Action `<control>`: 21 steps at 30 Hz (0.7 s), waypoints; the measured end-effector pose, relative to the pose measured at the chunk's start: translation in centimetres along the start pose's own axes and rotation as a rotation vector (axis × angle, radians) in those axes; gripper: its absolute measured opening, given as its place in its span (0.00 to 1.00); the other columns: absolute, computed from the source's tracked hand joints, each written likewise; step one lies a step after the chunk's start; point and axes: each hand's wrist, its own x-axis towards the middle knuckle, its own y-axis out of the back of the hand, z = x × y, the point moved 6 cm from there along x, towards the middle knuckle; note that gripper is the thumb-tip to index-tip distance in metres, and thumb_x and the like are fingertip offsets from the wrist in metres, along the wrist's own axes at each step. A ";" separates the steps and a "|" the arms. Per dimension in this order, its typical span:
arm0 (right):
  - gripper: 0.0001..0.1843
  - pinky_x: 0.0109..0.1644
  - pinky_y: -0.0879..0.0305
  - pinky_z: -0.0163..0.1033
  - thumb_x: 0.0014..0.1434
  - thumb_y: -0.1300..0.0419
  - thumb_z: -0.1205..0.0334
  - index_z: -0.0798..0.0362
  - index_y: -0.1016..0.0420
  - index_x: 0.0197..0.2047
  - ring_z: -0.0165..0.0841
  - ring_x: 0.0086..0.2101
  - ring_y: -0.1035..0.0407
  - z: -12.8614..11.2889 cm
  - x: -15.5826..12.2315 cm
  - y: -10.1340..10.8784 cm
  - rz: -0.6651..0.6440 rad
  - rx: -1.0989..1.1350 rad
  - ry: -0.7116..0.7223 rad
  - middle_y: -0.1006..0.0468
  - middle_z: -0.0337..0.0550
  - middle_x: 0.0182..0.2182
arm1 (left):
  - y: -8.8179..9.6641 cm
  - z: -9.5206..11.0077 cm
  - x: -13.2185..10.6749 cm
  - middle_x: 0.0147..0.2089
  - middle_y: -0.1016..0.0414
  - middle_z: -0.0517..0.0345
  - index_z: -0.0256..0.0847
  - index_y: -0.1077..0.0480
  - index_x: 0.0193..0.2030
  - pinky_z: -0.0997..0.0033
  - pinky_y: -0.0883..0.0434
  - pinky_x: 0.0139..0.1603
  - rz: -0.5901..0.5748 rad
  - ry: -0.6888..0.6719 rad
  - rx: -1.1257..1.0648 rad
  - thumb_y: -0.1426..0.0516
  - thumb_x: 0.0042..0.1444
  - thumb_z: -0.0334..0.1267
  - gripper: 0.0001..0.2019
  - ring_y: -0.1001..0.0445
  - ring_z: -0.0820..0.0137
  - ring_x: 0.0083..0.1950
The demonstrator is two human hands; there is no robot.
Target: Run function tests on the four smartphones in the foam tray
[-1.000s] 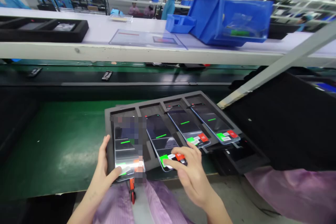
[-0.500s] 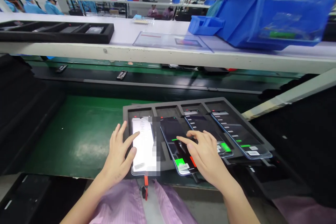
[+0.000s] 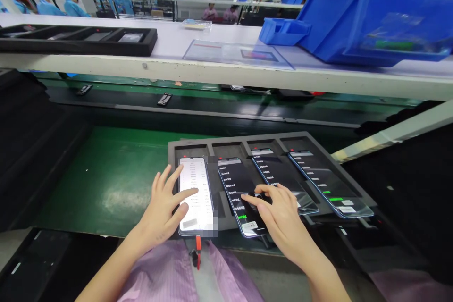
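Several smartphones lie side by side on a black foam tray (image 3: 189,147) with compartments. My left hand (image 3: 166,203) is spread at the leftmost smartphone (image 3: 193,188), whose lit white screen shows a list; the index fingertip is over that screen. Over the second smartphone (image 3: 231,181), with a dark menu of white lines and one green line, is my right hand (image 3: 278,212). Its index finger points onto the screen, the other fingers loosely bent and holding nothing. The third smartphone (image 3: 264,165) is partly hidden behind this hand. Furthest right lies a fourth smartphone (image 3: 318,181) with green entries.
A green work surface (image 3: 106,179) extends left of the tray. Beyond it runs a dark conveyor (image 3: 198,104) carrying small phone parts. The white shelf (image 3: 170,63) above holds a black tray (image 3: 78,47), a clear plastic sheet (image 3: 212,52) and blue bins (image 3: 336,28).
The second smartphone's screen has switched from green and red blocks to a text menu. My right index finger sits slightly lower on it. My left index finger has shifted right and down.
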 end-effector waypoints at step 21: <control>0.24 0.59 0.52 0.55 0.65 0.63 0.58 0.44 0.26 0.46 0.35 0.44 0.38 -0.5 0.7 0.4 0.011 -0.025 -0.049 0.33 0.44 0.41 | 1.0 -1.4 -0.2 0.68 0.55 0.59 0.53 0.31 0.51 0.39 0.54 0.62 0.121 -0.026 0.056 0.64 0.63 0.47 0.23 0.61 0.55 0.68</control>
